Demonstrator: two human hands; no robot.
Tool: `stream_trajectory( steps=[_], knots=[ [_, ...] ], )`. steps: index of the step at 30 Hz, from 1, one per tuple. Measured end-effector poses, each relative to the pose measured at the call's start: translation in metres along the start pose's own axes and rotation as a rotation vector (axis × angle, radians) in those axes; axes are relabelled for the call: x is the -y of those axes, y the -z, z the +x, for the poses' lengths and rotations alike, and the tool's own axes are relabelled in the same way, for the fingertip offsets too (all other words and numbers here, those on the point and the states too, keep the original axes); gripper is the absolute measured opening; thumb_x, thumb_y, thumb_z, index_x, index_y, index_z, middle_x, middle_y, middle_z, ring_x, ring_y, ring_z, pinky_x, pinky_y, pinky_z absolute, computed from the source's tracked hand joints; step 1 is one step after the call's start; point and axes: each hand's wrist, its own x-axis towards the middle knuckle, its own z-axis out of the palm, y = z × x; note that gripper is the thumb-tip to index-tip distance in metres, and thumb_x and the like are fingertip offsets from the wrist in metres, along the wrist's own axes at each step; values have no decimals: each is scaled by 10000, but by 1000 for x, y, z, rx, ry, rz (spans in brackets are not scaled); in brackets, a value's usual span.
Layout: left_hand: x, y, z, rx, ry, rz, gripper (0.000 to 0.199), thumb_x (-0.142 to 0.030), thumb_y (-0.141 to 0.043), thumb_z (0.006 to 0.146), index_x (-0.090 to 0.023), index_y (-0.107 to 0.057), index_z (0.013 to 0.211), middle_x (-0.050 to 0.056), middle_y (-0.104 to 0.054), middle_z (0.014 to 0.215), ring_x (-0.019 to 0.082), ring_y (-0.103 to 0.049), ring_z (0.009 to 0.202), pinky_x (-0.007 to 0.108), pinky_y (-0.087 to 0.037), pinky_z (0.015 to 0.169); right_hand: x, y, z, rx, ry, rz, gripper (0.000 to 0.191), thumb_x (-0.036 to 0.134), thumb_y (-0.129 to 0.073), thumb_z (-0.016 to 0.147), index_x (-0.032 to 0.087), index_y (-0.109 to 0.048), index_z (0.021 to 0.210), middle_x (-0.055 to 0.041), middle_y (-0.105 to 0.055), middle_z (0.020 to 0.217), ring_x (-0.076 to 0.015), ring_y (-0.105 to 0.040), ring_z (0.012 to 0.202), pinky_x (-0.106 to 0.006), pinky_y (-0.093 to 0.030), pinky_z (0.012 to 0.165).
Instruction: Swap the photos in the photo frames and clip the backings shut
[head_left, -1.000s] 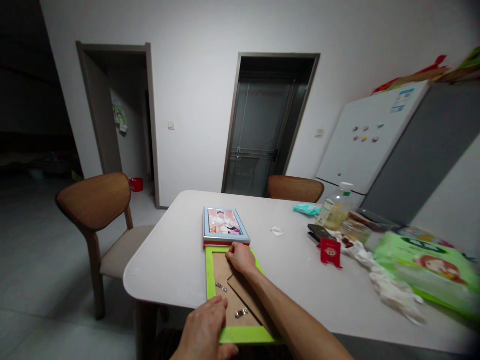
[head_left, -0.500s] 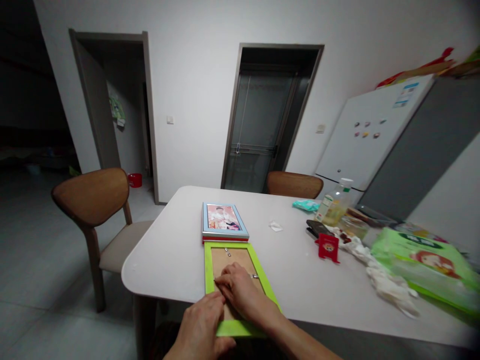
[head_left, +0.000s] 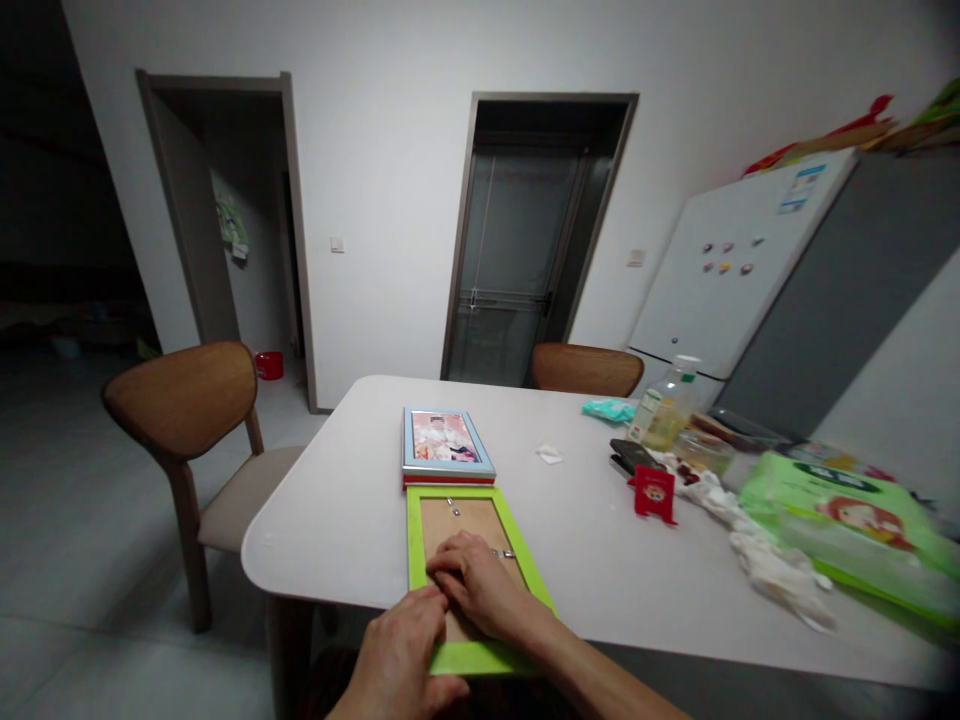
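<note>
White dining table [head_left: 337,530], lower centre of frame. Nearest: green picture frame [head_left: 415,545], back up, at table's near edge. Left hand [head_left: 401,645] on its left border, fingers together, thumb underneath. Right hand [head_left: 480,585] on brown backing board [head_left: 480,520], fingers bunched; pinch cannot be told. Beyond: blue photo frame [head_left: 442,466].

"What colours at six o'clock?"
"I see a lime-green frame [head_left: 415,545] around plain tan backing [head_left: 469,518], on a whitish bench [head_left: 337,500]."
"And nine?"
"Brown chair [head_left: 184,400]. At four, I get a red card [head_left: 654,493]. Past three, a green pack [head_left: 795,500], dark green oval [head_left: 838,478]."
</note>
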Motion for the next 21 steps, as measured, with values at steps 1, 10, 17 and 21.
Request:
stream_trajectory(
  steps=[1, 10, 17, 21],
  knots=[
    [1, 0, 0, 2, 1, 3, 577, -231, -662, 546, -197, -492, 1097, 36, -500, 1205, 175, -439, 1100, 263, -328, 945, -1, 2, -3, -23, -9, 20, 194, 199, -445, 791, 207, -635, 831, -16, -602, 800, -125, -483, 804, -236, -332, 754],
    [-1, 3, -3, 9, 58, -4, 592, -202, -646, 544, -176, -497, 1116, 56, -514, 1193, 187, -443, 1106, 274, -342, 942, 5, 25, -49, 71, 63, -107, 194, 169, -441, 757, 224, -624, 721, -25, -536, 833, -157, -436, 831, -295, -330, 735],
    [-7, 8, -2, 26, 57, -14, 572, -207, -650, 543, -153, -517, 1096, 74, -516, 1190, 193, -444, 1108, 277, -344, 942, 16, 27, -63, 109, 113, -87, 168, 227, -409, 790, 220, -571, 838, -29, -532, 901, -175, -404, 861, -318, -330, 776],
    [-7, 10, -2, 27, 63, -17, 575, -210, -664, 543, -152, -516, 1096, 82, -511, 1195, 194, -441, 1113, 285, -343, 945, 9, 26, -66, 102, 145, -54, 178, 197, -422, 774, 187, -554, 892, -44, -538, 877, -174, -406, 842, -326, -341, 777]
  ],
)
